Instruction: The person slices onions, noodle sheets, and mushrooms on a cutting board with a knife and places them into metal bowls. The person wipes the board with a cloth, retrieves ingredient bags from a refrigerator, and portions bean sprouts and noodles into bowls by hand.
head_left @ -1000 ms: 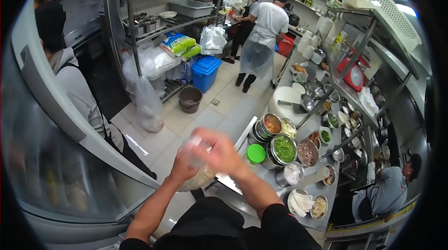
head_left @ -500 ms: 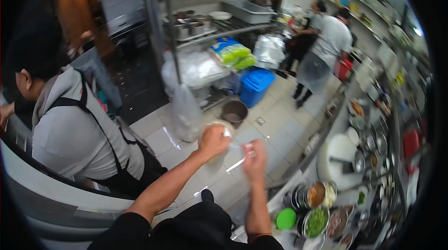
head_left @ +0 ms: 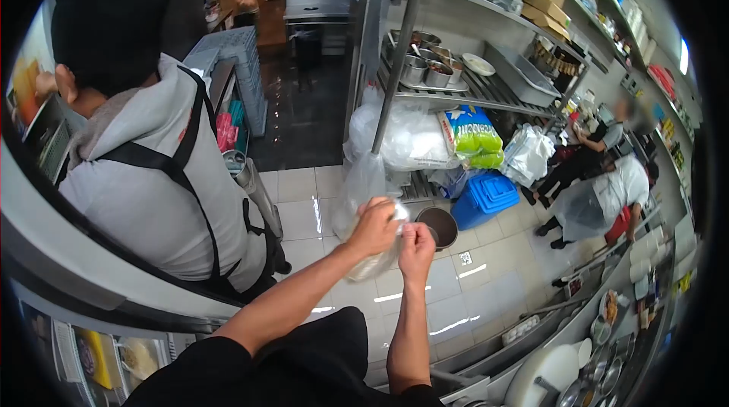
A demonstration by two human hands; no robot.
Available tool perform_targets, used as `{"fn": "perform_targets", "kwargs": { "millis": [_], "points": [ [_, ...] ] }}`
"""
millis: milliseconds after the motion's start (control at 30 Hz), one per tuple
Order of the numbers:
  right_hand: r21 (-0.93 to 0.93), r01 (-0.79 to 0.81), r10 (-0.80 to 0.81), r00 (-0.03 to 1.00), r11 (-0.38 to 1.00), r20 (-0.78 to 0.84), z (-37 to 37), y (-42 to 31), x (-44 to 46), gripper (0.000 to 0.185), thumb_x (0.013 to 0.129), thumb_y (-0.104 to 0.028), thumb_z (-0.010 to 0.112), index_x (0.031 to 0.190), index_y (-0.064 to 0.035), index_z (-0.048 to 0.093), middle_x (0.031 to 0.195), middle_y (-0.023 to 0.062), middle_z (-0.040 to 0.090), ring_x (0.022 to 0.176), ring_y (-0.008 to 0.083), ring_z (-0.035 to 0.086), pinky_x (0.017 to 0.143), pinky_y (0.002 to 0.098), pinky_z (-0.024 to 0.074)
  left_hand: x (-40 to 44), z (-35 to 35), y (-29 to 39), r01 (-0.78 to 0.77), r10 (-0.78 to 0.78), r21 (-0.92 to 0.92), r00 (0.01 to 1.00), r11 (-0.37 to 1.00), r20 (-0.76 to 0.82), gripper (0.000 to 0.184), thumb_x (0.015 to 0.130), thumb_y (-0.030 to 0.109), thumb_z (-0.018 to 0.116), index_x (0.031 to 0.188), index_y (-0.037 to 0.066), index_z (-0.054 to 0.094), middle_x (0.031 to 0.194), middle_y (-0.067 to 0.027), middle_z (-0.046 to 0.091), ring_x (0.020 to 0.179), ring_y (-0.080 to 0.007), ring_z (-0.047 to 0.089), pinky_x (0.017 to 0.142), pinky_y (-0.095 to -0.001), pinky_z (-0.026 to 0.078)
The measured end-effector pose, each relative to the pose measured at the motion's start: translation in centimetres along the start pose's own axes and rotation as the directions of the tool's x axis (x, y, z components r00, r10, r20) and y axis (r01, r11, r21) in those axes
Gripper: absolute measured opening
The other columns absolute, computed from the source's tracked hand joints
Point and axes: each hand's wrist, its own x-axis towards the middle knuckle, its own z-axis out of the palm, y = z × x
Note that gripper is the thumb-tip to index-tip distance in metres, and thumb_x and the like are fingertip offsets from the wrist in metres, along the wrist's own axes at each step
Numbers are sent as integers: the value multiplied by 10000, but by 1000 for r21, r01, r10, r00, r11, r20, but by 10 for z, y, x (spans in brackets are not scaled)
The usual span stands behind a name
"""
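Note:
A clear plastic bag (head_left: pixel 370 266) with pale contents hangs below my hands, over the tiled floor. My left hand (head_left: pixel 375 228) is closed around its gathered top, where a bunched white bit of plastic pokes out. Right beside it, my right hand (head_left: pixel 417 250) is closed too, its fingers pinching the bag's neck close to the left hand's fingertips. What the bag contains is too blurred to name.
To the left stands a person in a grey hoodie (head_left: pixel 144 187) with black straps. A metal rack (head_left: pixel 456 92) with pots rises ahead, with a blue lidded bin (head_left: pixel 486 198) and a brown bucket (head_left: pixel 438 226) below. Two people work far right; a counter (head_left: pixel 524 346) runs along the right.
My view has swung left, bringing the dark doorway and the hoodie wearer more into sight. My right hand has come in against the bag's neck, nearer my left hand.

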Motion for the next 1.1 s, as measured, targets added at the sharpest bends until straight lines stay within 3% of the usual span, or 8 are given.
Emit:
{"fn": "perform_targets", "kwargs": {
  "millis": [100,267,367,500,633,733,900,1100],
  "points": [
    [205,-187,151,973,961,177,16,21,22,165,911,-118,610,790,-7,601,697,-20,565,648,55,471,586,227,402,-12,-27,-15,387,-289,-279,897,879,334,200,762,152,657,890,25,572,871,-152,577,968,-328,543,898,-433,350],
    [109,-352,191,714,930,674,-5,98,81,123,863,-133,679,908,-32,626,942,33,633,825,81,548,718,239,437,-5,7,-70,302,-329,132,860,944,390,272,791,189,688,996,53,573,965,-125,574,910,-317,566,980,-472,279],
    [123,-70,-23,778,990,628,-18,87,134,246,818,-126,714,1031,-62,610,1151,57,589,1078,144,530,849,302,430,24,27,-84,212,-198,10,896,977,398,269,815,185,680,1037,70,580,942,-65,587,862,-247,576,1026,-503,203],
    [345,-420,-113,487,839,866,-4,111,191,258,807,-133,717,1020,-83,581,1351,65,455,1278,228,398,1055,386,288,82,23,-73,685,-404,-324,676,653,616,316,819,100,676,1112,54,568,975,-20,588,923,-138,547,917,-355,392],
    [386,-355,-252,367,852,895,25,106,225,167,825,-93,695,940,-77,575,1357,62,451,1314,238,344,1065,386,264,94,18,-73,571,-467,-218,795,792,387,307,779,19,681,1072,15,589,1044,-78,575,961,-175,565,892,-315,437],
    [379,-294,-218,458,878,861,51,101,219,122,829,-53,676,882,-63,566,1341,55,448,1302,226,349,1034,368,310,95,8,-85,376,-372,78,926,923,-59,230,749,24,693,966,27,617,986,-92,589,953,-247,580,846,-325,443],
    [291,-181,-116,631,939,767,111,98,202,174,802,-87,698,865,-9,555,1255,134,467,1133,234,504,856,320,439,90,4,-134,406,-354,110,878,907,-323,227,689,-8,642,899,35,567,841,-181,609,865,-406,580,755,-456,471],
    [219,-145,-169,300,965,939,192,146,229,242,841,-109,655,1075,-59,615,1382,159,422,1220,254,460,968,343,395,80,-20,-220,654,-581,46,699,755,-417,213,682,-33,623,799,43,463,728,-153,565,720,-326,589,631,-385,464]
  ]
}}
